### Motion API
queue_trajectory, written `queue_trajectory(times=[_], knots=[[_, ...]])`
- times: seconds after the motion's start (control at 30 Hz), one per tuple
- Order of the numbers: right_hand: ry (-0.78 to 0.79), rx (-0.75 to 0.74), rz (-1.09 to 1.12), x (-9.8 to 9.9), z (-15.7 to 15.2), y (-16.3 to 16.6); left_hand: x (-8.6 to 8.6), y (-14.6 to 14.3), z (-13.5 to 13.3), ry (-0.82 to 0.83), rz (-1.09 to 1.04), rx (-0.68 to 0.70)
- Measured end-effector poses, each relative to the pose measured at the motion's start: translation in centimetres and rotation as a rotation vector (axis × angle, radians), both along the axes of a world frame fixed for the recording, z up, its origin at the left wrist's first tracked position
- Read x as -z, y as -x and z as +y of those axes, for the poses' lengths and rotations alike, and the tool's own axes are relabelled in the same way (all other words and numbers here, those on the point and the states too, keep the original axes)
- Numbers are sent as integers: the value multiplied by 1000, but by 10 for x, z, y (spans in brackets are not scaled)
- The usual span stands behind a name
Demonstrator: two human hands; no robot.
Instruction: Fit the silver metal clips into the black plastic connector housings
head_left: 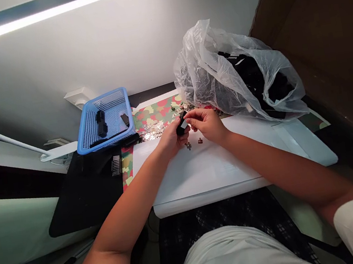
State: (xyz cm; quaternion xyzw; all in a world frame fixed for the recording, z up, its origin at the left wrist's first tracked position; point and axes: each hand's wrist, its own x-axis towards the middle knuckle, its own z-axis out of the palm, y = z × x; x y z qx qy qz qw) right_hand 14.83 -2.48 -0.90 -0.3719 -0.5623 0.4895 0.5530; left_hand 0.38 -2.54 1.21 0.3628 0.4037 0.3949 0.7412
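Observation:
Above the white sheet (222, 169) my left hand (172, 138) is closed around a small black block-like piece (182, 124) with a pale patch on one face. The fingertips of my right hand (207, 123) pinch together at the right side of that piece; whether they hold something small there is hidden. Just below the hands, two small metal pieces, one silvery (188, 146) and one copper-coloured (200, 140), lie on the sheet. Behind my hands, many flat shiny metal pieces (153, 130) are spread over a camouflage-patterned cover (156, 109).
At the left back stands a blue perforated basket (79, 138) with several black pieces in it. A clear plastic bag (205, 62) full of black parts fills the right back. A black brush-like object (116, 165) lies left of the sheet. A tube lamp (60, 11) hangs overhead.

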Motion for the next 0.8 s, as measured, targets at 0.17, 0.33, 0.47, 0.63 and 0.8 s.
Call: queue_trajectory(times=[0.17,0.33,0.47,0.63,0.8], knots=[[36,-12,47,-2,0,-1,0,-1,-1,-7,-3,11],[54,-26,43,-2,0,-1,-1,0,-1,-14,2,4],[51,-41,50,0,3,-2,-1,0,-1,-8,12,2],[22,-5,38,2,1,0,-3,-1,-2,-12,16,5],[-6,68,1,3,-4,3,-3,-2,-3,-16,18,7]])
